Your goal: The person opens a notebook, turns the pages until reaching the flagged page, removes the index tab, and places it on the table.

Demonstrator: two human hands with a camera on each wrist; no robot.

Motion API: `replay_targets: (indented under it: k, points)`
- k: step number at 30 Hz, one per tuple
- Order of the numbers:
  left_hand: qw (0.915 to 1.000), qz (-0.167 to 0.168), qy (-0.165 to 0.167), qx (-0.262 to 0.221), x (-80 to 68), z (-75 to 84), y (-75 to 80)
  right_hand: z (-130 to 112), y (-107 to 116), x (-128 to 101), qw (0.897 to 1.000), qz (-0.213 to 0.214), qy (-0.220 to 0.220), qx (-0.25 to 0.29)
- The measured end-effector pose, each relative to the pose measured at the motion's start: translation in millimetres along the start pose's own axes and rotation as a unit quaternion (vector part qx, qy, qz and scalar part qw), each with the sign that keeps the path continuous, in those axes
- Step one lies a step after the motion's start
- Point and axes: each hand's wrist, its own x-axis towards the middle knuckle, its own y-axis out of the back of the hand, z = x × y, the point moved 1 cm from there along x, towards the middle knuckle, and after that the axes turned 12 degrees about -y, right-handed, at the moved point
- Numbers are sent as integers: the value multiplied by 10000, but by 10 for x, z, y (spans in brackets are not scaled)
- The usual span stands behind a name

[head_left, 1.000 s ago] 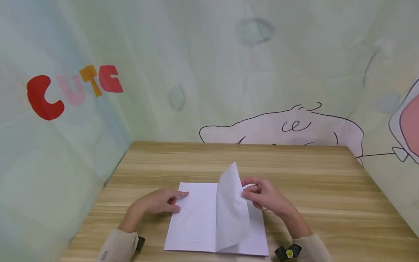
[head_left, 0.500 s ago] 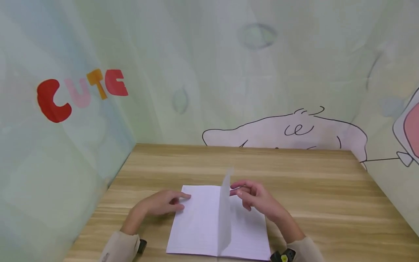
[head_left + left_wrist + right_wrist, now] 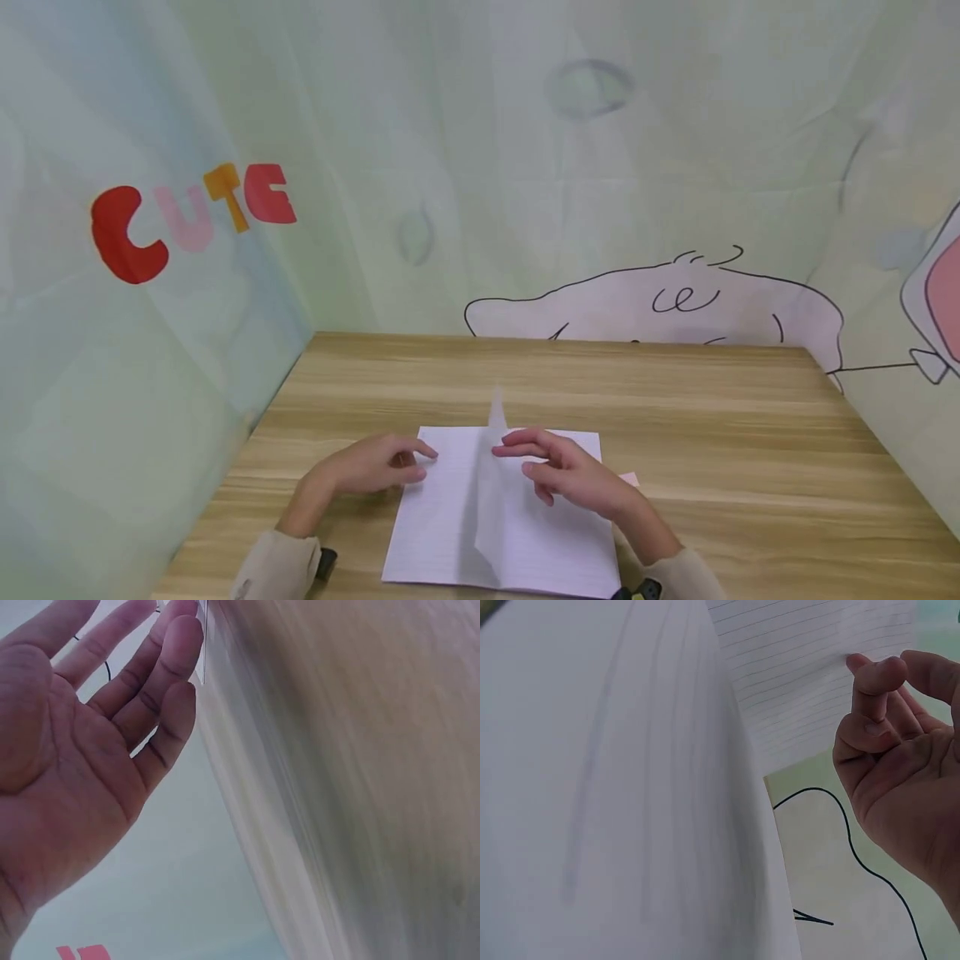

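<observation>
Notebook (image 3: 438,529) lies spread flat at the near middle of the table (image 3: 750,417), ruled pages up. One loose-standing page (image 3: 491,500) rises from the center fold, roughly upright, bottom near corner swung over to the left.

Right hand (image 3: 573,475): over the right half, coming in from the near right. Fingers reach left, with a fingertip on the standing page's right face; thumb is apart from the fingers, so no pinch. Right wrist view shows the other fingers loosely bent, with a ruled sheet behind them.

Left hand (image 3: 367,463): at the notebook's left edge, toward the far corner. Fingers relaxed, gap between index and thumb, index tip over the left page. Can't tell if it presses down.

Small pale pink piece (image 3: 631,479) shows just right of the notebook, beyond the right wrist; mostly hidden, can't tell what it is.

Both sleeves are beige, a dark device at each wrist. Backdrop (image 3: 480,167) is pale green: CUTE lettering (image 3: 187,218) on the left, a line-drawn animal (image 3: 600,300) at far center-right, pink balloon drawing (image 3: 947,292) at right.
</observation>
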Motion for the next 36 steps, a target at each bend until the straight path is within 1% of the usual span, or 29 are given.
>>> replay_targets:
  k: [3,11,16,19,24,26,31,36]
  points:
    - [9999,141,21,-41,-12,9,34,17,-45,41,9997,-125,-56,-202]
    - [9954,957,2,24,16,18,55,86,-170,61,9969,-315,-382,-617]
    - [9919,1261,112,-86,36,46,54,138,-217,78,9906,-482,-443,-1204]
    - [9913,1301,133,143,45,49,46,150,-242,86,9865,-528,-509,-1467]
    - [9908,1215,94,592,92,39,13,144,-266,82,9827,-492,-525,-1709]
    - [9908,1207,72,604,113,41,1,146,-268,81,9813,-475,-511,-1796]
    - [9907,1213,-42,619,153,51,-15,156,-262,77,9814,-473,-505,-1791]
    - [9923,1110,-32,548,103,55,-22,170,-261,70,9812,-387,-454,-1836]
